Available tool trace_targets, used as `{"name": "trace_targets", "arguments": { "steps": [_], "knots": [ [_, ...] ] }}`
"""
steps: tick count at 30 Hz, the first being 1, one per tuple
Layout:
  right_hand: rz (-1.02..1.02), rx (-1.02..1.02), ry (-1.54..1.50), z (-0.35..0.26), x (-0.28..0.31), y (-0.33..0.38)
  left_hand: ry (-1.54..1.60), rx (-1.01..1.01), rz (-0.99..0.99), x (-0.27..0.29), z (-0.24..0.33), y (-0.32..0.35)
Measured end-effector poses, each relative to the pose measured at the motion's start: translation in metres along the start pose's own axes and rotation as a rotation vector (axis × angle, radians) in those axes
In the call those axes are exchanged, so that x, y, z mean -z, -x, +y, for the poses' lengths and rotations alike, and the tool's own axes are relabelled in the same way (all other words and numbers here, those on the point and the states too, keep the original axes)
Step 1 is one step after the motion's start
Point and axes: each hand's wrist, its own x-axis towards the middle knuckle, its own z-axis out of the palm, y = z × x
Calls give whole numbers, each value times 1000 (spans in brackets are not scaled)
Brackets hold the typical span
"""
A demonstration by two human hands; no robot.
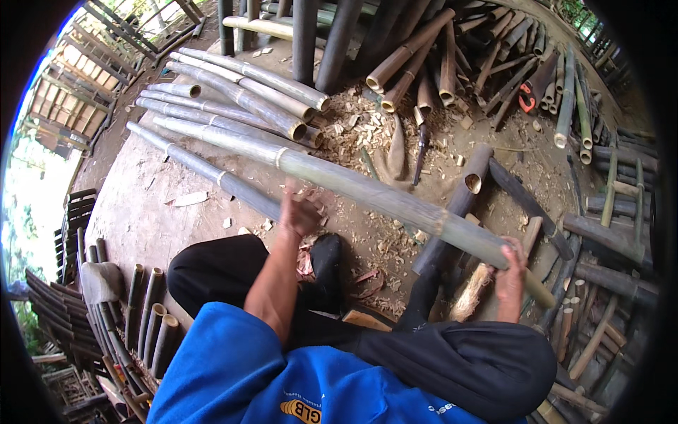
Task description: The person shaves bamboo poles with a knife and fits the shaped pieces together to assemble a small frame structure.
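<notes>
Right hand [510,272]: closed around the near end of one long green bamboo pole [353,185]. Left hand [300,212]: blurred, fingers loosely curled beside the pole's middle; contact cannot be told. Beyond the left hand: about six grey-green poles [240,95], stacked. Beyond the right hand: one hollow bamboo section [466,185], wood chips [360,120], one heap of brown poles [452,63].

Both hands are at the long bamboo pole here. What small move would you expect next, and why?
Probably the left hand closes around the long bamboo pole to steady it. The right hand already grips the pole near its close end, while the left is blurred beside the middle and its grip is unclear. The pole lies slanted over other bamboo and wood chips, so one hand alone holds it loosely.
</notes>
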Motion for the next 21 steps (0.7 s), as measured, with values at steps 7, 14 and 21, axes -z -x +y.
{"name": "trace_targets", "arguments": {
  "steps": [7, 14, 21],
  "knots": [
    [-219, 305, 632, -38, 112, 42, -44, -350, -60, -23, 28, -67],
    [-95, 113, 1216, -18, 108, 34, -86, -550, -207, -89, 28, -20],
    [-132, 240, 1178, 43, 69, 8, -340, -753, -507, -262, 71, 65]
  ]
}}
